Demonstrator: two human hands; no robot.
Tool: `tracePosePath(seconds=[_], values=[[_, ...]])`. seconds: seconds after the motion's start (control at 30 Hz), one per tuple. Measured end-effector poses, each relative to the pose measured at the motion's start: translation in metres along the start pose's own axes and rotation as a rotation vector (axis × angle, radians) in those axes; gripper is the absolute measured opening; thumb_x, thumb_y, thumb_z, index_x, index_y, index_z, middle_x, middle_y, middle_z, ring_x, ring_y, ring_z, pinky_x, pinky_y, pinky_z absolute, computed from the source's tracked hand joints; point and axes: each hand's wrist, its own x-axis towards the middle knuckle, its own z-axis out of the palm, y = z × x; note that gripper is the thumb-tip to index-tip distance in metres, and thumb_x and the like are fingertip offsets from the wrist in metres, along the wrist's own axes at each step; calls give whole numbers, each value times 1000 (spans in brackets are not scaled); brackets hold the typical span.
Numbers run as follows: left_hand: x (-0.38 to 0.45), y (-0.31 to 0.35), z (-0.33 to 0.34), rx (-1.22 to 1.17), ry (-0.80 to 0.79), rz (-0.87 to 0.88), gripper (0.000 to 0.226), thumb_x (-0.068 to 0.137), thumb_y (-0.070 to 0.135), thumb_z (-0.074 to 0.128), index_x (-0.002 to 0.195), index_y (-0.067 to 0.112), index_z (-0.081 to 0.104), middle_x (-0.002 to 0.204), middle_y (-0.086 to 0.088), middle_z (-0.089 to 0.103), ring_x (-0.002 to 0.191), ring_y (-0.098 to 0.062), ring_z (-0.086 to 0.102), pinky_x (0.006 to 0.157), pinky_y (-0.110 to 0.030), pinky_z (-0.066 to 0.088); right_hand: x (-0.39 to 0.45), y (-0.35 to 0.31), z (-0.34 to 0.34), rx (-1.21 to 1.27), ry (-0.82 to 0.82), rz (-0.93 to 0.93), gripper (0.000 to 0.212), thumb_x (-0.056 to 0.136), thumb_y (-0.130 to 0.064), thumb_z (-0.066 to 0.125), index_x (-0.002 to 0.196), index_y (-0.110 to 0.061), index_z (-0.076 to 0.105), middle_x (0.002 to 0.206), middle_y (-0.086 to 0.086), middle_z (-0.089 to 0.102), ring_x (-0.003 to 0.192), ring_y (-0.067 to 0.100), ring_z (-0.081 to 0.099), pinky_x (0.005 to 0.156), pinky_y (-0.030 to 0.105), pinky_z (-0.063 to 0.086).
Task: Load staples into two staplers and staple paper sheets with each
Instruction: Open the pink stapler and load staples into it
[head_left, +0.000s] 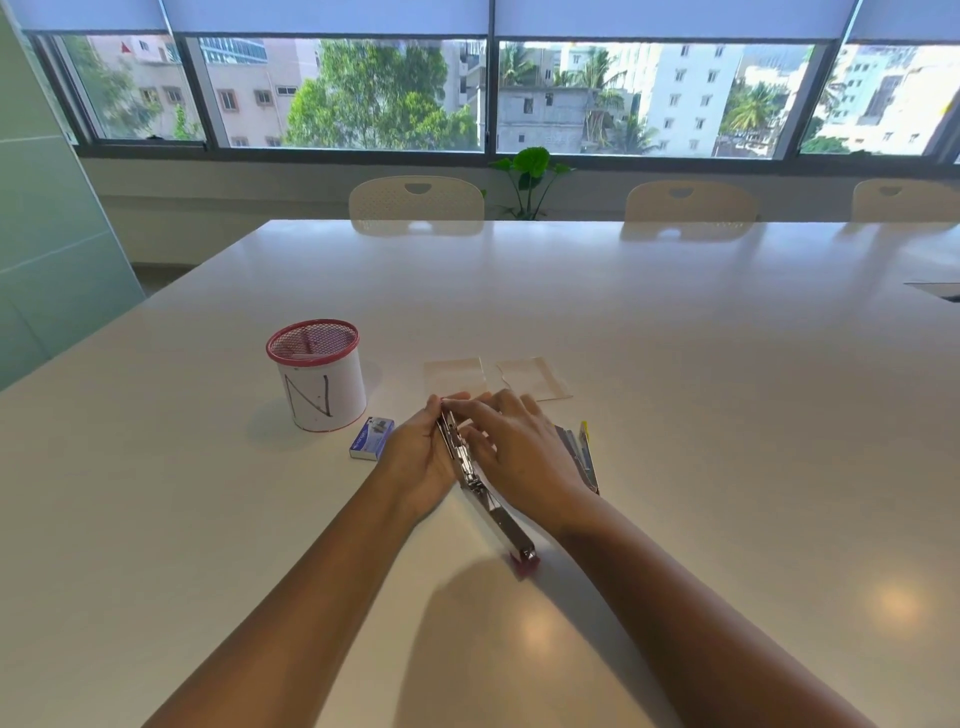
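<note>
A metal stapler with a red end (511, 530) lies swung open on the white table (675, 364), its red tip nearest me. My left hand (421, 457) grips its far half from the left. My right hand (519, 447) rests over the same part, fingertips pinched at the channel; what they pinch is too small to tell. A second stapler with a yellow part (586, 457) lies just right of my right hand, partly hidden by it. A small blue staple box (370, 438) sits left of my left hand. Two small paper sheets (454, 375) (535, 378) lie beyond the hands.
A white pen cup with a red mesh rim (319, 376), marked with an "N", stands at the left behind the staple box. Cream chairs (415, 200) line the table's far edge under the windows, with a green plant (530, 171) between them.
</note>
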Motion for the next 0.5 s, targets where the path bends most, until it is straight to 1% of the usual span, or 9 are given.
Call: tracePosePath(seconds=[0.07,0.17,0.2,0.27,0.33,0.43,0.5], values=[[0,-1,-1,15,-3,5,40,99,29,28,96,7,61,90,-13,71,87,-24,64,73,-36,55,0,0,-2,-7,0,1,34,97,-26,41,129,-32,50,116,2,54,110,19,46,91,32,37],[1,0,-2,35,-3,3,40,99,30,28,104,5,58,105,-16,63,95,-26,60,76,-36,53,1,-1,-2,3,-12,26,28,96,-28,43,121,-30,56,115,1,54,110,18,46,90,32,37],[2,-1,-2,40,-2,0,41,99,30,28,111,3,56,113,-18,61,102,-29,60,79,-38,53,2,-2,-2,24,-13,39,26,95,-31,44,118,-29,57,113,1,54,110,18,46,90,32,37],[2,-1,0,45,-8,-12,41,99,29,27,120,3,50,127,-21,55,118,-34,52,89,-41,49,2,-2,-3,88,-4,76,24,93,-38,48,112,-29,60,109,0,53,109,18,46,89,32,36],[1,-2,3,37,-14,-19,40,99,29,26,120,3,49,135,-22,48,125,-34,45,95,-42,44,2,-2,-4,122,1,94,26,92,-43,49,110,-29,61,105,0,53,108,18,46,88,32,36],[1,-2,1,33,2,-23,44,99,29,26,127,1,44,137,-26,43,126,-36,42,100,-44,39,2,-3,-4,116,0,78,30,94,-42,45,115,-29,61,103,0,53,105,17,47,89,32,38],[1,-1,0,49,17,-5,42,99,29,26,125,2,45,133,-27,43,118,-35,47,100,-44,38,3,-4,-6,146,22,65,30,95,-41,45,115,-29,63,101,-1,55,102,15,48,88,32,39]])
